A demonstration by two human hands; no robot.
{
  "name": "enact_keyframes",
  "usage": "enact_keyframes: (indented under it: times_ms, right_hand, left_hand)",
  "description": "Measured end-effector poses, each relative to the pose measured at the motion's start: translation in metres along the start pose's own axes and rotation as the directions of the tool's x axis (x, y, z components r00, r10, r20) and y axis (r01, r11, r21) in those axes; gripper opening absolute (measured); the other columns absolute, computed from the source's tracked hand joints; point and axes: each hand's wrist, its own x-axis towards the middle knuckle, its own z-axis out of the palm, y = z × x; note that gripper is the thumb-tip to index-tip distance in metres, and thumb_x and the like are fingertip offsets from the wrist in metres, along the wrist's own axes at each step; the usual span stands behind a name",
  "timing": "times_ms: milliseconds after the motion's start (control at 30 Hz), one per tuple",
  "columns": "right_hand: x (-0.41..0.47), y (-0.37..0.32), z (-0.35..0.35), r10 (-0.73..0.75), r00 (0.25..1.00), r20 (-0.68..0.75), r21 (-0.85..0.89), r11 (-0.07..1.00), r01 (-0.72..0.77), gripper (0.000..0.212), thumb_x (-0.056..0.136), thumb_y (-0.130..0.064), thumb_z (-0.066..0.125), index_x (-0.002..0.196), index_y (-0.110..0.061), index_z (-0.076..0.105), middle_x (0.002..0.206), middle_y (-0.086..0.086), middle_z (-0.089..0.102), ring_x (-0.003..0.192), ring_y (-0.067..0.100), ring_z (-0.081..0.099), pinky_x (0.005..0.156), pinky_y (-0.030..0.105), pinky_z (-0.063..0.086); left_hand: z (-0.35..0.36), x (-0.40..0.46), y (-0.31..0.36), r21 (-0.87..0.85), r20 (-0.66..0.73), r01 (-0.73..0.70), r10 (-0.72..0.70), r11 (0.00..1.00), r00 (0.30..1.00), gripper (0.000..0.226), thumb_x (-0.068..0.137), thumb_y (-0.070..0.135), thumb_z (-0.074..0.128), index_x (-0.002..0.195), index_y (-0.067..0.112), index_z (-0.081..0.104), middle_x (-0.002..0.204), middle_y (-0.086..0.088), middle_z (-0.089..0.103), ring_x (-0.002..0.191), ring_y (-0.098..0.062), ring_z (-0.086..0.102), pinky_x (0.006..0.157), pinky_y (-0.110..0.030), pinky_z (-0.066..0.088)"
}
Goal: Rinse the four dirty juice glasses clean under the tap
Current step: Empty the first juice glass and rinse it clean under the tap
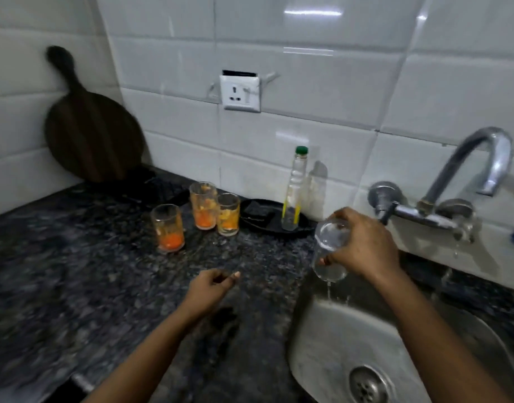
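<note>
Three dirty juice glasses with orange residue stand on the dark granite counter: one at the front left (167,228), a taller one behind it (203,205) and one to its right (228,214). My right hand (363,242) grips a clear glass (329,251) tipped mouth-down over the left edge of the steel sink (316,344); water dribbles from it. My left hand (209,289) hovers over the counter with loosely curled fingers, holding nothing. The tap (479,167) stands to the right of the held glass.
A black tray (258,218) behind the glasses carries a clear bottle with a green cap (293,190). A dark round wooden board (90,135) leans in the wall corner. A wall socket (240,93) sits on the tiles. The sink drain (369,385) is at the bottom right.
</note>
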Motion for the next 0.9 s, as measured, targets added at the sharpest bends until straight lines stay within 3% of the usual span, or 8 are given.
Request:
enact_keyframes:
  times_ms: [200,300,400,500,567,633,767,900]
  right_hand:
    - [0.053,-0.105,0.06,0.068,0.986,-0.154,0.557,0.83,0.029,0.065,0.058,-0.013,0.087,0.109,-0.021,0.048,0.092,-0.01,0.057,0.078,0.011,0.055,0.063,0.023,0.042]
    - [0.084,-0.169,0.112,0.111,0.974,-0.199,0.688,0.723,0.059,0.066,0.054,-0.013,0.087,0.103,-0.03,0.046,0.095,0.0,0.062,0.085,0.023,0.062,0.071,0.037,0.052]
    - [0.113,-0.23,0.15,0.098,0.979,-0.181,0.727,0.684,0.066,0.066,0.052,-0.018,0.089,0.102,-0.033,0.047,0.102,0.005,0.063,0.089,0.024,0.062,0.079,0.044,0.054]
    - [0.141,-0.283,0.183,0.071,0.994,-0.084,0.755,0.655,0.017,0.065,0.056,-0.016,0.088,0.103,-0.03,0.046,0.1,-0.002,0.06,0.083,0.014,0.059,0.072,0.029,0.051]
    - [0.161,-0.313,0.207,0.041,0.999,-0.028,0.751,0.66,-0.006,0.064,0.057,-0.014,0.088,0.106,-0.027,0.047,0.101,-0.002,0.059,0.081,0.011,0.058,0.067,0.022,0.047]
    - [0.18,-0.339,0.233,0.012,1.0,0.008,0.719,0.694,-0.014,0.065,0.058,-0.011,0.087,0.11,-0.021,0.049,0.101,-0.001,0.059,0.08,0.012,0.058,0.064,0.019,0.045]
    - [0.209,-0.377,0.278,-0.044,0.996,0.077,0.623,0.782,-0.014,0.064,0.059,-0.008,0.086,0.113,-0.016,0.052,0.102,0.001,0.057,0.088,0.017,0.055,0.072,0.021,0.044]
    - [0.236,-0.401,0.318,-0.071,0.986,0.151,0.516,0.857,-0.018,0.063,0.063,-0.007,0.083,0.119,-0.013,0.055,0.117,0.01,0.061,0.1,0.023,0.057,0.084,0.025,0.047]
  left_hand:
    - [-0.143,0.056,-0.074,-0.077,-0.251,0.034,-0.052,0.996,0.967,0.035,0.087,0.029,0.061,0.071,-0.002,0.063,0.065,-0.013,0.056,0.065,-0.022,0.053,0.064,-0.032,0.037]
    - [-0.206,0.083,-0.112,-0.081,-0.376,0.038,-0.066,0.996,0.924,0.039,0.087,0.034,0.062,0.061,0.005,0.059,0.055,-0.007,0.05,0.058,-0.022,0.049,0.06,-0.032,0.035]
    - [-0.256,0.11,-0.144,0.055,-0.505,0.116,-0.072,0.992,0.86,0.036,0.087,0.034,0.06,0.071,0.002,0.063,0.061,-0.009,0.055,0.062,-0.025,0.055,0.054,-0.031,0.036]
    - [-0.292,0.136,-0.18,0.216,-0.592,0.183,-0.021,0.959,0.806,0.035,0.086,0.039,0.059,0.092,0.005,0.064,0.098,-0.019,0.062,0.099,-0.036,0.057,0.082,-0.041,0.044]
    - [-0.302,0.149,-0.201,0.321,-0.571,0.264,-0.036,0.909,0.82,0.053,0.089,0.048,0.05,0.117,0.004,0.055,0.129,-0.021,0.051,0.125,-0.035,0.043,0.11,-0.047,0.024]
    - [-0.304,0.153,-0.213,0.389,-0.52,0.251,-0.013,0.886,0.854,0.072,0.089,0.06,0.035,0.136,0.005,0.041,0.15,-0.017,0.031,0.141,-0.029,0.023,0.117,-0.043,0.0]
    - [-0.303,0.158,-0.218,0.455,-0.495,0.151,0.109,0.878,0.862,0.113,0.068,0.084,-0.007,0.137,0.007,0.039,0.15,-0.016,0.03,0.142,-0.028,0.021,0.117,-0.042,-0.001]
    - [-0.301,0.16,-0.218,0.465,-0.48,0.156,0.1,0.872,0.872,0.115,0.067,0.083,-0.012,0.137,0.008,0.04,0.149,-0.012,0.035,0.142,-0.026,0.023,0.118,-0.04,0.001]
